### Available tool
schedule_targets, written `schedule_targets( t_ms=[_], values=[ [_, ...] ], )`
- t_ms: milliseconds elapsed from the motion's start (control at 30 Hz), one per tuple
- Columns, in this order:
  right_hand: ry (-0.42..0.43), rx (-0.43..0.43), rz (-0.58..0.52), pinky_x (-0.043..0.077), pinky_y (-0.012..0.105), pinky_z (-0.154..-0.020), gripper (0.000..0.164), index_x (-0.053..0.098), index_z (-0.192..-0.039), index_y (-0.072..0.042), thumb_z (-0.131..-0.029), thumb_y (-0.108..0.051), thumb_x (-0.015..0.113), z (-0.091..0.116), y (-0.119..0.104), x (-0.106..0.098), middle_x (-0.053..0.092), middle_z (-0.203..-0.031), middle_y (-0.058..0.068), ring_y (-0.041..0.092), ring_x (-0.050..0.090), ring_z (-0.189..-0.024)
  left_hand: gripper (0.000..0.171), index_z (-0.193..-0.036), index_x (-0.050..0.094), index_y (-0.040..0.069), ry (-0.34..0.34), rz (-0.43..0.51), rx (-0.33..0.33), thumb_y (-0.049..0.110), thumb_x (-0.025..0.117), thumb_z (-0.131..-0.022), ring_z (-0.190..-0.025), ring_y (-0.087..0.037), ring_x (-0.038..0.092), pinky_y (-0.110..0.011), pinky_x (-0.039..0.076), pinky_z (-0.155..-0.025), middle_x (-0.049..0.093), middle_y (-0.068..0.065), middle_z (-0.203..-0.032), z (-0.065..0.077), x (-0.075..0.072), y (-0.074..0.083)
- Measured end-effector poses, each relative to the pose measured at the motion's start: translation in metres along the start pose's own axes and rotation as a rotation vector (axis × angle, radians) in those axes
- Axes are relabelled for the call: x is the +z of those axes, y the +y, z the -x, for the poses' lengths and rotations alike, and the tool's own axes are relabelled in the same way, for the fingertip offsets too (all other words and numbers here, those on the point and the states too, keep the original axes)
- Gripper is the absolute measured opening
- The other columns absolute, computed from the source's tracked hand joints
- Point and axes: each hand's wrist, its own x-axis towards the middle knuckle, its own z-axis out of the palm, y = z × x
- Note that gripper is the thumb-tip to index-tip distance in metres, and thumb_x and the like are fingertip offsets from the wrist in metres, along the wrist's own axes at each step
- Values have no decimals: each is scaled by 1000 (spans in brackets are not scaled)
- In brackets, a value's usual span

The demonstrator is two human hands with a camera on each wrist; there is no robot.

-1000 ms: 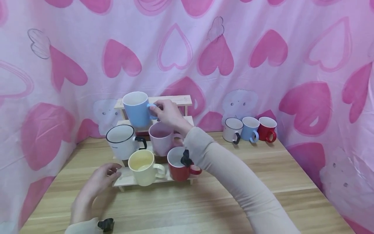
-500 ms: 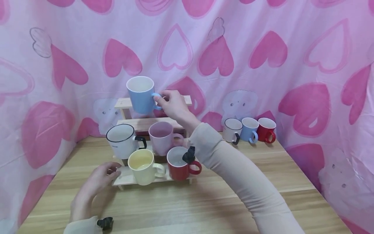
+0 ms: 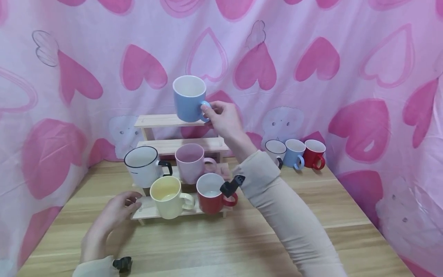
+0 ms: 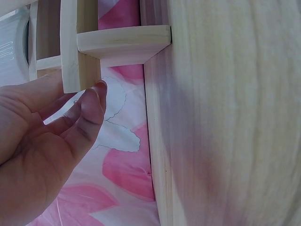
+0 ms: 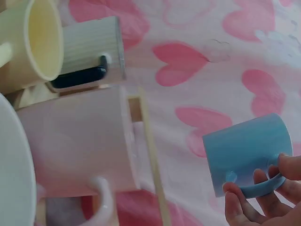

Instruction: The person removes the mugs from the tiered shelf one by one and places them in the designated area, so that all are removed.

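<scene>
My right hand (image 3: 225, 117) pinches the handle of a light-blue mug (image 3: 188, 102) with a white inside. The mug is upright, its base overlapping the top step of a tiered wooden rack (image 3: 159, 121) in the head view. In the right wrist view the fingers (image 5: 265, 193) curl round the mug's handle. My left hand (image 3: 117, 211) grips the left end of the rack's bottom step; the left wrist view shows thumb and fingers on either side of the board end (image 4: 73, 70). On the lower steps stand a black-rimmed white mug (image 3: 142, 169), a pink mug (image 3: 190, 165), a yellow mug (image 3: 167, 200) and a red mug (image 3: 209, 200).
At the table's back right stand a small white mug (image 3: 275, 148), a small blue mug (image 3: 294, 154) and a small red mug (image 3: 314, 154) in a row. A pink heart-patterned curtain (image 3: 301, 30) hangs behind the wooden table (image 3: 194, 246).
My right hand has lifted the blue mug up and to the right, from in front of the upper steps to above the top one. The left hand has stayed at the rack's end.
</scene>
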Motion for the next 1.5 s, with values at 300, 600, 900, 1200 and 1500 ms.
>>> schedule_targets(
  t_ms=[300, 600, 900, 1200, 1500],
  values=[
    [122, -10, -83, 56, 35, -79, 23, 70, -108, 1, -94, -17, 67, 4, 1, -34, 65, -98, 20, 31, 66, -84, 24, -112, 61, -9, 11, 0, 19, 5, 64, -93, -81, -21, 58, -28, 49, -60, 63, -9, -92, 0, 0, 1],
    [252, 23, -177, 55, 37, -82, 25, 67, -104, 4, -94, -18, 68, 11, 28, -68, 63, -89, 12, 23, 64, -78, 22, -111, 62, -8, 3, 22, 22, 4, 64, -93, -80, -20, 58, -28, 49, -60, 63, -8, -91, 1, 5, 0],
    [320, 78, -118, 51, 39, -89, 36, 69, -113, 1, -92, -27, 69, 38, 55, -96, 62, -100, 13, 25, 62, -92, 24, -113, 62, -8, 9, 4, 18, 5, 64, -93, -81, -21, 58, -28, 49, -60, 62, -9, -92, 2, 3, 2],
    [373, 177, -120, 54, 37, -85, 35, 68, -114, 4, -93, -24, 69, 47, 105, -103, 64, -94, 7, 26, 66, -85, 22, -111, 62, -7, 9, 17, 9, 3, 64, -92, -80, -19, 58, -29, 49, -63, 63, -8, -91, 5, 2, -1],
    [421, 225, -183, 55, 38, -81, 33, 65, -111, 11, -93, -16, 69, 52, 162, -107, 65, -82, 2, 18, 65, -74, 24, -113, 62, -8, 11, 29, -11, 6, 64, -93, -80, -19, 57, -28, 49, -59, 62, -8, -92, 7, 5, -2]
  ],
)
